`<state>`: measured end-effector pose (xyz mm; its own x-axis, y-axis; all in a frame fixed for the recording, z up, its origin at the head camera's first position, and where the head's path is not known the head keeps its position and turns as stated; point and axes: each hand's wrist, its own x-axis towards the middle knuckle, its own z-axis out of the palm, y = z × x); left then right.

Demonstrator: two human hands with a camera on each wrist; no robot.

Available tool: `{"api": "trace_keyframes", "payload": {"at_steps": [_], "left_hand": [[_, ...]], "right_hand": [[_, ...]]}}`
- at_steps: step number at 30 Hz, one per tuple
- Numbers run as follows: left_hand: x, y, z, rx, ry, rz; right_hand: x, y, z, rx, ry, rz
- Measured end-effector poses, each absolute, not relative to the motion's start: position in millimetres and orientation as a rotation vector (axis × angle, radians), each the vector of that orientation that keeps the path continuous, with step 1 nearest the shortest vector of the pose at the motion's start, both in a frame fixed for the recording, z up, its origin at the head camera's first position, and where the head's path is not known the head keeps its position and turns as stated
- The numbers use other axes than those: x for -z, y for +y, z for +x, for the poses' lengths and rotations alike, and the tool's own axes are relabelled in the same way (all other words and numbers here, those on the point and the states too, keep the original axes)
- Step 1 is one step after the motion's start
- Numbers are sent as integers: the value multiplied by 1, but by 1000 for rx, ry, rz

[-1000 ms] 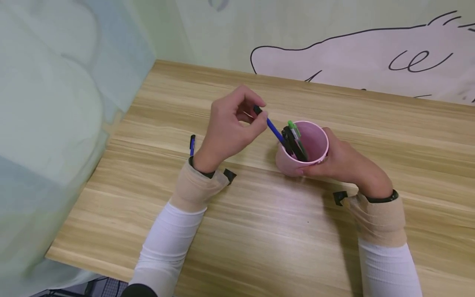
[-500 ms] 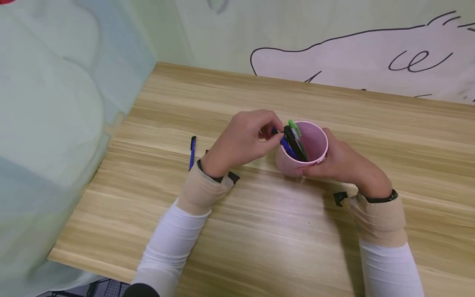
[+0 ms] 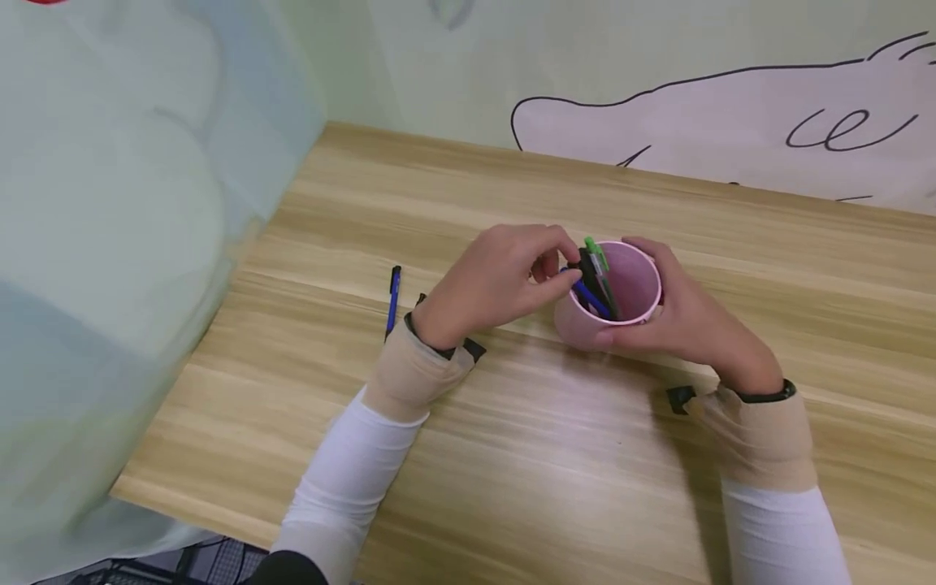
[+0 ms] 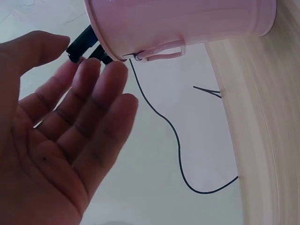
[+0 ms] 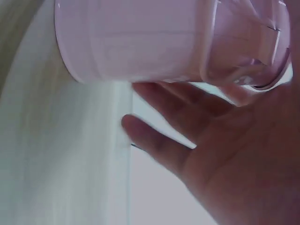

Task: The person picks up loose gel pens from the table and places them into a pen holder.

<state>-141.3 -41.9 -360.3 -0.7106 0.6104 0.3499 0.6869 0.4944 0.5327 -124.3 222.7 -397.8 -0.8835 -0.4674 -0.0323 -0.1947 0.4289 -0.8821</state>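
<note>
A small pink bucket [image 3: 585, 327] with a handle stands on the table, its mouth tilted toward the head camera. My right hand [image 3: 676, 309] grips its right side, thumb at the front; its fingers reach around the wall in the right wrist view. Inside lean a green-topped pen [image 3: 595, 253], dark pens and a blue pen [image 3: 594, 301]. At the left rim my left hand [image 3: 504, 272] pinches the dark end [image 4: 83, 43] of the blue pen between thumb and index finger, the other fingers loosely bent in the left wrist view.
Another blue pen [image 3: 393, 296] with a black cap lies on the wooden table [image 3: 241, 390] left of my left wrist. A dark pen tip [image 3: 421, 298] shows beside that wrist, the rest hidden. A patterned wall covering [image 3: 439, 73] stands behind the table.
My left hand has moved right and down to the bucket's rim, and the blue pen in it has sunk deeper inside. The right hand keeps its grip. The head view has shifted slightly.
</note>
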Motion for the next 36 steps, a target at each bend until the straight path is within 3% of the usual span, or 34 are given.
{"api": "trace_keyframes", "payload": {"at_steps": [14, 36], "left_hand": [[356, -52, -142, 1044, -2750, -1008], [356, -81, -141, 928, -2994, -801]], "right_hand": [[403, 211, -127, 1531, 2450, -467], [418, 213, -132, 1648, 2406, -590]]}}
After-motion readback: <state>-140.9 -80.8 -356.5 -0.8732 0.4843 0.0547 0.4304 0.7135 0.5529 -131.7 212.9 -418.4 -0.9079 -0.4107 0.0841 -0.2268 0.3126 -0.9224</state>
